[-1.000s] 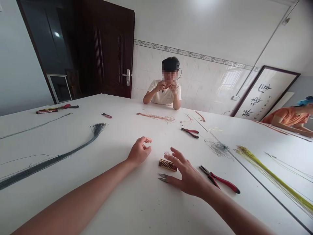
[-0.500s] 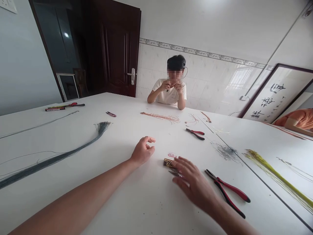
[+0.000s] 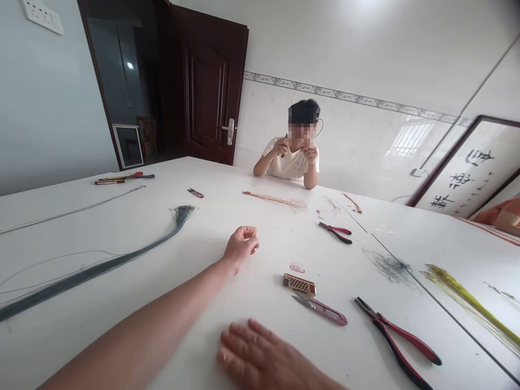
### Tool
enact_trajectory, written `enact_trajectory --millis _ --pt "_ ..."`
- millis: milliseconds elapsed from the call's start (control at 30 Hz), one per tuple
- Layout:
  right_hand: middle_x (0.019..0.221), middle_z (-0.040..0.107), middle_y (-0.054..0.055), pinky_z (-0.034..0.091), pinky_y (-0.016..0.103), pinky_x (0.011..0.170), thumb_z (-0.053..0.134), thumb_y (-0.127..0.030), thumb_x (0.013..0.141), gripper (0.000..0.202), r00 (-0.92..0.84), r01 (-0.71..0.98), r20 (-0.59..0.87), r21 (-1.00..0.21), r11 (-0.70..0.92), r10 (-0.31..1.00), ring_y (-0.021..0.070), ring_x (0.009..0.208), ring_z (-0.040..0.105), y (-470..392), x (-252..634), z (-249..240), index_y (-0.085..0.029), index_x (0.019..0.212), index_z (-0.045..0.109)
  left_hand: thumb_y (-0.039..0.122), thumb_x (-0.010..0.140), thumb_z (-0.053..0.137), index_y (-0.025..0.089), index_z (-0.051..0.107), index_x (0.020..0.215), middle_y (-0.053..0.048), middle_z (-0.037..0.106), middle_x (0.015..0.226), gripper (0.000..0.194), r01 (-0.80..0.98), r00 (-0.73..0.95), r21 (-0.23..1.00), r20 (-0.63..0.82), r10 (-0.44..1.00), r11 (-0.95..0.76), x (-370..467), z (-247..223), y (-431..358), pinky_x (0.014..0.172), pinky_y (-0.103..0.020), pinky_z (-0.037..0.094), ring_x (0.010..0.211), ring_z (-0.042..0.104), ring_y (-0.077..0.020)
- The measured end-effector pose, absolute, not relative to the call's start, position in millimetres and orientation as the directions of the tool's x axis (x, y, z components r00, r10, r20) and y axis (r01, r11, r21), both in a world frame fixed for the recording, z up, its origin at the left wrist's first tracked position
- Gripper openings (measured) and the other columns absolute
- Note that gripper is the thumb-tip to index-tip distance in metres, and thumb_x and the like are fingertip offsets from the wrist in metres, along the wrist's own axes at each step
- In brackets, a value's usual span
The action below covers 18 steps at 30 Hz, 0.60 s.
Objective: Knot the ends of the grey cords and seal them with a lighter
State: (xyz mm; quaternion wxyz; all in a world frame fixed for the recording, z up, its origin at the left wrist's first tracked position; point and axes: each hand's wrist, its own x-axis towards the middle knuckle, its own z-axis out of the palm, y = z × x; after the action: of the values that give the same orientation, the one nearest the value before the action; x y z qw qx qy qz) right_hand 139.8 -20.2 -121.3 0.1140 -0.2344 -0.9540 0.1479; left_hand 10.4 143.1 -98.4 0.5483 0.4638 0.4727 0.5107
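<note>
My left hand (image 3: 242,247) is above the middle of the white table (image 3: 195,336), fingers curled and thumb tip against them. Whatever it may pinch is too small to make out. Nearer to me, my right hand (image 3: 260,355) lies palm down and flat, fingers stretched and slightly blurred. Beyond it are small thread snips (image 3: 325,310) with a purple handle, touching or close by a brown and gold patterned box (image 3: 299,284). Behind the box sits a small clear piece with a red mark (image 3: 297,268). Large red and black pliers (image 3: 392,330) rest to the right.
A bundle of grey-green cords (image 3: 122,252) stretches across the left. Smaller pliers (image 3: 335,232), orange strands (image 3: 276,200), tangled grey wire (image 3: 392,265) and a yellow-green bundle (image 3: 467,292) lie beyond and right. Opposite sits a person (image 3: 290,157) with both hands raised.
My right hand has moved from over the box and snips toward me and to the left, uncovering both. The left thumb and fingers have closed together. The view has shifted slightly.
</note>
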Motion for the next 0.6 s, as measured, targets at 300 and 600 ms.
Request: enact_trajectory --millis 300,600 --pt "0.149 0.028 0.019 0.020 0.055 0.113 0.025 -0.036 0.099 0.056 -0.558 0.780 0.115 -0.266 0.567 0.822 0.0281 0.141 0.019 62 119 -80 -0.003 0.143 0.033 0.029 0.089 0.055 0.014 0.055 0.114 -0.007 0.061 0.106 0.028 -0.492 0.020 0.858 -0.161 0.987 0.150 -19 -95 169 0.070 -0.033 0.055 0.084 0.062 -0.0164" --pt "0.134 0.054 0.015 0.045 0.049 0.100 0.046 -0.045 0.091 0.053 -0.657 0.678 0.288 -0.181 0.713 0.697 0.0306 0.125 0.049 17 114 -113 -0.016 0.135 0.050 0.029 0.089 0.055 0.014 0.056 0.113 -0.007 0.061 0.105 0.028 -0.380 0.045 0.918 -0.109 0.993 0.118 -19 -107 170 0.071 -0.034 0.055 0.084 0.062 -0.0164"
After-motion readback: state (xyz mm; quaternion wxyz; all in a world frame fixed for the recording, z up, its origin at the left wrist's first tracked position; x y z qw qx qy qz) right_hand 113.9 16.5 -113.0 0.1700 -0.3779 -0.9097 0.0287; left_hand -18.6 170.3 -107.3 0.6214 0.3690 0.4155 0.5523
